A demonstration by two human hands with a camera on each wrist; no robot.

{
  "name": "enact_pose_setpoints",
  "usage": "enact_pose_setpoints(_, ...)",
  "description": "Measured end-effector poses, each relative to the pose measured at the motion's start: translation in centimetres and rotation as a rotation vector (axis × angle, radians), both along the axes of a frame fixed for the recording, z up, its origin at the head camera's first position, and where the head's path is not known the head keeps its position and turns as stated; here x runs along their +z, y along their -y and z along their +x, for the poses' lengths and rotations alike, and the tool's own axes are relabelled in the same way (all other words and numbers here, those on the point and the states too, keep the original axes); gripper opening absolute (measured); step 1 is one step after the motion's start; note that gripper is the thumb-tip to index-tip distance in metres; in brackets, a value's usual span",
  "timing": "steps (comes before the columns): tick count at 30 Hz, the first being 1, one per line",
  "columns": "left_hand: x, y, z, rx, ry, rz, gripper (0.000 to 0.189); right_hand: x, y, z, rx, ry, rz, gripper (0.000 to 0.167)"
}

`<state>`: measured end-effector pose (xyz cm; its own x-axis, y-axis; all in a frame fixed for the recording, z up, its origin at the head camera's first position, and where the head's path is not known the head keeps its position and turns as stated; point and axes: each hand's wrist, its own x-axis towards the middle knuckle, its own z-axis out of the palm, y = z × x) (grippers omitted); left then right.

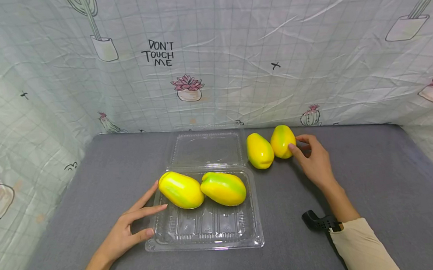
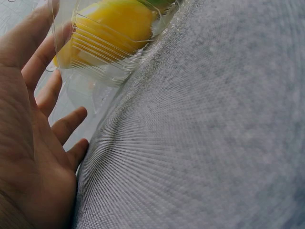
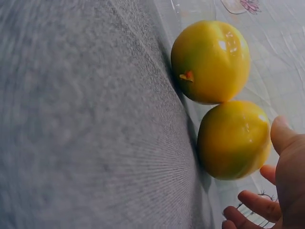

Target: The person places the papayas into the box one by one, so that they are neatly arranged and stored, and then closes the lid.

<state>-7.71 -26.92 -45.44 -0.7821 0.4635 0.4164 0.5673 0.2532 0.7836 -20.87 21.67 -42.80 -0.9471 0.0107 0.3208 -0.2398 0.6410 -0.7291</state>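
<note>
A clear plastic clamshell box (image 1: 206, 244) lies opened out on the table, its lid (image 1: 206, 149) folded back toward the wall. Two yellow-green papayas lie side by side in its tray, a left one (image 1: 181, 190) and a right one (image 1: 224, 188). My left hand (image 1: 125, 232) has its fingers spread along the tray's left edge, fingertips right at the rim. Right of the lid, another papaya (image 1: 259, 151) sits against a fourth (image 1: 283, 142). My right hand (image 1: 315, 160) is at this outer papaya's right side, thumb tip overlapping it, the other fingers loosely bent and apart.
Grey cloth covers the table (image 1: 292, 250). Behind and at both sides hangs a pale printed curtain (image 1: 234, 76), close behind the lid and the two loose papayas. A black wrist strap (image 1: 320, 221) is on the right arm.
</note>
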Motion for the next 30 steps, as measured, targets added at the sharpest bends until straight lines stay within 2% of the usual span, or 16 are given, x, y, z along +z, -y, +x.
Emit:
enact_pose_setpoints(11,0.0,0.1,-0.1,-0.002,0.0,0.005,0.052,-0.1,0.4,-0.2,0.01,0.022,-0.011,0.057)
enact_pose_setpoints(23,0.0,0.0,0.1,0.002,0.009,-0.005,0.052,1.2,1.1,-1.1,0.082,0.197,-0.024,0.071)
enact_pose_setpoints(30,0.2,-0.1,0.0,-0.004,0.017,0.001,0.051,0.9,1.4,-1.3,0.068,0.186,-0.063,0.07)
